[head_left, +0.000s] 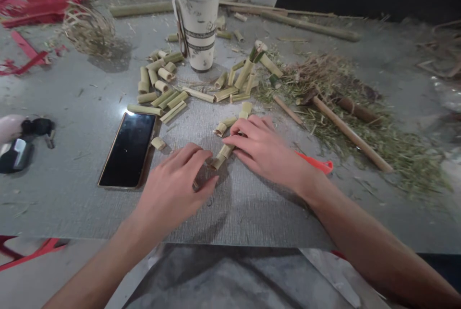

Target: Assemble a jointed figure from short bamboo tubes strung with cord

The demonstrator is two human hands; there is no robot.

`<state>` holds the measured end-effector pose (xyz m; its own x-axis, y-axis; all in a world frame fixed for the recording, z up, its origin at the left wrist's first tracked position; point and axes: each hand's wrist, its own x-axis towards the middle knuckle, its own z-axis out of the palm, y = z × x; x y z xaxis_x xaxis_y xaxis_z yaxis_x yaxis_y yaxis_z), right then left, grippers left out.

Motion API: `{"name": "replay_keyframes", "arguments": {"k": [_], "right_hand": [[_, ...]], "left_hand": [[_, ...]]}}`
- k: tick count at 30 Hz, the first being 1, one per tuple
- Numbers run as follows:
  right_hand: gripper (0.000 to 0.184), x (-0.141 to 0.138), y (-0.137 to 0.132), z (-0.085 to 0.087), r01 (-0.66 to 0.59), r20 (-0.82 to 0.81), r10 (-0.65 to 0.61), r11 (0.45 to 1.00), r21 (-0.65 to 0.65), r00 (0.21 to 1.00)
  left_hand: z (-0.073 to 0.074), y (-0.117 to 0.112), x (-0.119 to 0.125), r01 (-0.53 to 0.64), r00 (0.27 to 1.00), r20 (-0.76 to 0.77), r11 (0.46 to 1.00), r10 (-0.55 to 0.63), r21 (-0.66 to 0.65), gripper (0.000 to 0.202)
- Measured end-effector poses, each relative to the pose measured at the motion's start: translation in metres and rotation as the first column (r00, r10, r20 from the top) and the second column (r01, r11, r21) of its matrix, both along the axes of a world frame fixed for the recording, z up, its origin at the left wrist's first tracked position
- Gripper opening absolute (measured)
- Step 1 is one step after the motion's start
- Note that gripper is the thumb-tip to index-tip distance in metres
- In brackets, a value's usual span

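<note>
My right hand (261, 148) has its fingers bent around a row of short bamboo pieces (223, 154), thumb on the near side and fingertips on the far side. Part of that row is hidden under the hand. Another cut bamboo piece (225, 126) lies just beyond the fingertips, and a flat pale piece (246, 109) lies farther on. My left hand (176, 182) hovers low over the table, thumb and fingers apart, close to the near end of the row. Something small and brownish shows beneath its palm, too hidden to name. Left of it lies a bamboo offcut (158, 143).
A phone (126, 150) lies left, with keys (39, 129) farther out. A tall cup (200, 26) stands behind cut bamboo pieces (154, 81). A hammer (351, 131) rests on shavings (403, 155) at right. An orange-red object (317, 162) sits by my right wrist.
</note>
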<state>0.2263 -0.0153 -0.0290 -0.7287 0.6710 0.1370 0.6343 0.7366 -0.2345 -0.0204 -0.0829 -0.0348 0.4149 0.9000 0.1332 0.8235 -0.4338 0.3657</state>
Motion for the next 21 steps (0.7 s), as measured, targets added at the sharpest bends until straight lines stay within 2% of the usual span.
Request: {"name": "replay_keyframes", "arguments": {"k": [4, 7, 12, 18, 21], "right_hand": [[0.023, 0.002, 0.002, -0.001, 0.007, -0.046, -0.008, 0.999, -0.032, 0.999], [0.024, 0.008, 0.006, -0.001, 0.071, -0.075, -0.073, 0.997, -0.028, 0.995], [0.018, 0.016, 0.010, -0.003, 0.110, -0.049, -0.112, 0.993, -0.051, 0.992], [0.025, 0.016, 0.009, -0.005, 0.096, -0.021, -0.097, 0.995, -0.038, 0.995], [0.025, 0.017, 0.007, -0.003, 0.151, -0.025, -0.152, 0.988, -0.028, 0.988]], "left_hand": [[0.006, 0.006, 0.021, -0.026, 0.987, -0.158, 0.999, 0.030, 0.031, 0.028], [0.015, 0.018, 0.034, -0.056, 0.969, -0.241, 0.998, 0.061, 0.028, 0.027], [0.018, 0.034, 0.043, -0.040, 0.959, -0.279, 0.999, 0.042, 0.012, 0.017], [0.016, 0.031, 0.041, -0.078, 0.951, -0.301, 0.997, 0.075, 0.003, 0.020], [0.016, 0.031, 0.042, -0.085, 0.952, -0.295, 0.996, 0.076, -0.016, 0.021]]}}
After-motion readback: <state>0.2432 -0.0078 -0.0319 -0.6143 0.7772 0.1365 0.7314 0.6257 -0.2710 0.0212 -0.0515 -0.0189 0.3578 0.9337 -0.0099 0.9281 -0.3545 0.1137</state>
